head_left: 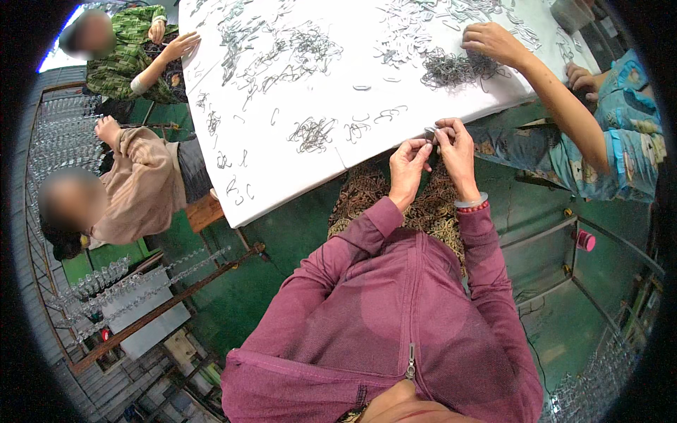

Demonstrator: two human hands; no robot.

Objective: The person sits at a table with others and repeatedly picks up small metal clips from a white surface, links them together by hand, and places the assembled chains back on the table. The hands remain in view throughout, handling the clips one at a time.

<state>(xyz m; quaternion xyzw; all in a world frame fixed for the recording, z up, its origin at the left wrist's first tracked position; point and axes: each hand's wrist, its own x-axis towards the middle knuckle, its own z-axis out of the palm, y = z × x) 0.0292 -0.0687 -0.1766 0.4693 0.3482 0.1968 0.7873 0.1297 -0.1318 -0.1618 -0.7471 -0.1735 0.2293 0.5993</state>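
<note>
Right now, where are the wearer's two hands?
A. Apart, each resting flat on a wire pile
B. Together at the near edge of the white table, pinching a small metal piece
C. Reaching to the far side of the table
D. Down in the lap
B: the left hand and right hand meet fingertip to fingertip on a small metal piece at the white table edge.

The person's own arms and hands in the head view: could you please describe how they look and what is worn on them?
Both arms wear long, loose sleeves of a mauve-purple zip-up jacket, bunched at the wrists. The left hand is bare, with no ring or band visible. The right hand is bare too, but its wrist carries a pale grey bangle and, just below it, a red beaded bracelet. No gloves.
</note>
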